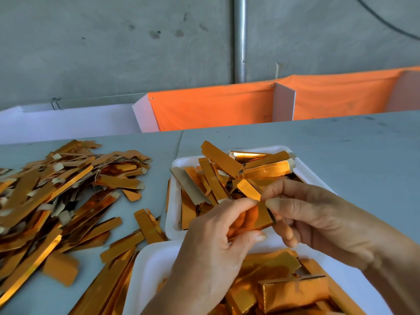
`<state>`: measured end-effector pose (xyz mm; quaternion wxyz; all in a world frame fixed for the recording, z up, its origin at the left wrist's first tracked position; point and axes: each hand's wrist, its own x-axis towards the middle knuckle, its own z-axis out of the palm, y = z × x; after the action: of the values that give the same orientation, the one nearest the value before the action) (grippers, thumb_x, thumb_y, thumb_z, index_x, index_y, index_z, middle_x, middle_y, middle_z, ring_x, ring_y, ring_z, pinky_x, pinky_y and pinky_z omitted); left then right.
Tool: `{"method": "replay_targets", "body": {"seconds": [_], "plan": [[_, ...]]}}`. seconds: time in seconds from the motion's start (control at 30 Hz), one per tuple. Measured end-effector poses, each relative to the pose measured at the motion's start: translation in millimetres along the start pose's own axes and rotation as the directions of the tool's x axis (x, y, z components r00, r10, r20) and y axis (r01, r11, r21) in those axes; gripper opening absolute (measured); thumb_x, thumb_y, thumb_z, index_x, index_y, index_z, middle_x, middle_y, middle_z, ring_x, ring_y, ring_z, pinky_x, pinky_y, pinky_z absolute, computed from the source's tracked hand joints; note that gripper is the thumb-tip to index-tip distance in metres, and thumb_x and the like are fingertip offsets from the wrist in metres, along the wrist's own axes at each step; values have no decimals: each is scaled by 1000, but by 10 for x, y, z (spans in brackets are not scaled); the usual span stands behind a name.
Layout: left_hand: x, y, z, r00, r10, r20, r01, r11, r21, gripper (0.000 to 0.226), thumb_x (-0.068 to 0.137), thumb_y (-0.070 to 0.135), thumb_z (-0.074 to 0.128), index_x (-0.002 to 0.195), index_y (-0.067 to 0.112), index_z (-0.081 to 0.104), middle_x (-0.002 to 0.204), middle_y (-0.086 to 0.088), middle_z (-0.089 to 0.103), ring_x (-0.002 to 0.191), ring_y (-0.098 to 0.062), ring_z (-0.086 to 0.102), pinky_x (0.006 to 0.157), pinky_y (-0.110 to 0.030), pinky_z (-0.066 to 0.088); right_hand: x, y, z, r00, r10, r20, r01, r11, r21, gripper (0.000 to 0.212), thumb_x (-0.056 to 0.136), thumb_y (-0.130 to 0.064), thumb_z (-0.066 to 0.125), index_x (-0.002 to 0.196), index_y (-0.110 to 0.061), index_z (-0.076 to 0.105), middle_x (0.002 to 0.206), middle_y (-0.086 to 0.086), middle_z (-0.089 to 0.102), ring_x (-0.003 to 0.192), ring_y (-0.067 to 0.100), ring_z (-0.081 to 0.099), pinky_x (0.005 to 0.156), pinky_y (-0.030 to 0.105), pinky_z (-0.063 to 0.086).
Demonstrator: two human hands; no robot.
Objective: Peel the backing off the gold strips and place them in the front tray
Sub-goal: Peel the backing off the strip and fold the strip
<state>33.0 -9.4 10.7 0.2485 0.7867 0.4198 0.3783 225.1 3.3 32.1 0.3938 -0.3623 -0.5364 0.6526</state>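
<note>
Two white trays sit on the grey worktop (341, 144): the far tray (304, 169) holds jumbled gold strips, the front tray (145, 269) holds folded gold pieces. No writing is legible. Both hands pinch one gold strip (259, 208) between them, left hand (218, 242) and right hand (313, 214), above the trays. A loose strip pile (56, 192) lies left.

Strips (56, 196) — metallic gold, beige tabs; trays (302, 164) — white; table (341, 142) — pale grey-blue; cloth (216, 108) — orange.
</note>
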Motion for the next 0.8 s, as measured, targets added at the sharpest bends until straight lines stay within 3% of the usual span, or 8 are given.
{"method": "replay_targets", "body": {"seconds": [0.13, 0.3, 0.4, 0.7, 0.8], "plan": [[-5, -3, 5, 1000, 23, 0, -23, 999, 22, 40, 82, 36, 69, 118, 47, 56, 108, 35, 52, 105, 11, 50, 78, -1, 40, 3, -9, -1, 1000, -9, -1, 9, 999, -36, 15, 73, -22, 82, 80, -16, 70, 58, 7, 58, 47, 14, 53, 47, 21, 48], [-11, -7, 27, 999, 25, 23, -26, 999, 40, 40, 82, 38, 67, 119, 46, 55, 106, 34, 52, 103, 13, 48, 76, 0, 40, 2, -21, 2, 999, -18, -39, 12, 990, -138, 4, 71, -18, 71, 74, -20, 70, 57, 9, 58, 47, 17, 53, 47, 22, 47], [-12, 5, 24, 1000, -6, 10, 6, 1000, -2, 40, 81, 39, 68, 111, 56, 49, 107, 39, 53, 105, 19, 47, 77, 3, 37, -2, -21, -5, 999, -26, -45, 21, 994, -107, 5, 72, -16, 72, 76, -16, 69, 57, 10, 57, 46, 18, 53, 46, 22, 48], [-13, 17, 28, 999, -48, 1, 48, 997, -54, 37, 70, 57, 54, 103, 49, 40, 103, 34, 54, 100, 17, 50, 75, 1, 38, -7, -28, -11, 995, -52, -80, 44, 994, -101, 6, 73, -11, 68, 79, -12, 68, 58, 11, 56, 46, 18, 52, 45, 23, 48], [-13, 15, 21, 1000, -22, 0, 22, 999, -26, 35, 71, 58, 53, 102, 49, 41, 98, 28, 59, 99, 12, 53, 77, -6, 43, 0, -10, 10, 990, -87, -111, 68, 984, -165, 7, 80, -11, 71, 82, -10, 65, 58, 11, 57, 48, 20, 53, 47, 23, 47]]}}
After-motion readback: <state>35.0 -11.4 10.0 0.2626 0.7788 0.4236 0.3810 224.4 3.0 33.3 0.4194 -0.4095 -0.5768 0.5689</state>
